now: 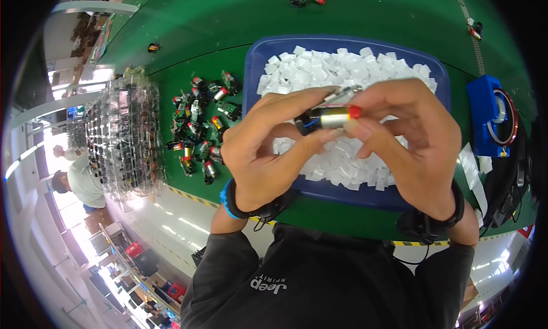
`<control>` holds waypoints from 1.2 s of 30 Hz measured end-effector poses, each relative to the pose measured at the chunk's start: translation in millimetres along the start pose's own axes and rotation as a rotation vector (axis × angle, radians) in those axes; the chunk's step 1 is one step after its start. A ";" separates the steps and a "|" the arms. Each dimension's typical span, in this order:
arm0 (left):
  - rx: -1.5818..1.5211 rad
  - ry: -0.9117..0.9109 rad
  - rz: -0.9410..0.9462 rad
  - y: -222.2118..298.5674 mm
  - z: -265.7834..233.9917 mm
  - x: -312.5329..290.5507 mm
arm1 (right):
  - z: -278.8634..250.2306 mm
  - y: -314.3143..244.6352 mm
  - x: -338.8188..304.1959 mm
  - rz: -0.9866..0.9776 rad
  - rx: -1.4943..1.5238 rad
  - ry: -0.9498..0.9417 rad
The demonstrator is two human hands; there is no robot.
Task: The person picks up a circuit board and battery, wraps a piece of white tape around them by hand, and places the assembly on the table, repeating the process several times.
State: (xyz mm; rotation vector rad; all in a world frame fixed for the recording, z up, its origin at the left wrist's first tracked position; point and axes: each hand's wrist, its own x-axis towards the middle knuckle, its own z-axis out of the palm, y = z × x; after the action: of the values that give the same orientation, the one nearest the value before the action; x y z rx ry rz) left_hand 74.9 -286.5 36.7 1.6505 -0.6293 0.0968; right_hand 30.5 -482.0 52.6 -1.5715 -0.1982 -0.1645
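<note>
Your grip is a two-handed pinch: left hand (260, 143) closed on the dark end of a small motor piece (334, 119), right hand (419, 138) closed around its red end. Looks like holding both ends steadies it and leaves the barrel facing you, though blur hides what your fingertips are doing exactly. You've got it lying sideways over the middle of the blue tub (250, 72), which is loaded with white squares (337, 63), probably parked there so they're within easy reach. Just left of the tub, a loose pile of similar pieces (229, 109) sits on the green worktop (194, 21), handy for your left side, I'd guess. Off right, there's a blue stand (482, 109) with a coppery ring, clear of your elbows.
</note>
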 end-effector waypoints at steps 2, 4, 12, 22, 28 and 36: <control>-0.009 -0.060 -0.010 1.6 -0.2 2.5 | -2.4 4.6 1.2 -0.084 -0.036 -0.025; -0.016 -0.087 -0.021 0.7 -0.4 2.5 | -9.2 6.6 3.3 -0.179 -0.111 -0.064; 0.047 -0.109 0.084 -4.1 -3.2 7.2 | 1.0 -2.3 -1.2 -0.052 -0.028 0.050; -0.133 -0.083 -0.114 3.8 -0.2 2.8 | -3.4 -2.2 -0.7 0.105 0.034 -0.114; -0.141 -0.119 -0.049 4.5 -0.5 1.1 | 0.3 -2.2 -6.6 0.108 -0.118 -0.081; 0.268 -0.334 -0.373 -18.2 -56.5 108.8 | -13.4 -23.5 -7.0 -0.180 -0.721 -0.188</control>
State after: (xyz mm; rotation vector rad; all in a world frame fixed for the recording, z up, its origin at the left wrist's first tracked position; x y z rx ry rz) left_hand 191.3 -270.0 76.0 2.0394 -0.5625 -0.3874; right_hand 18.6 -495.4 74.0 -2.2891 -0.4645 -0.2457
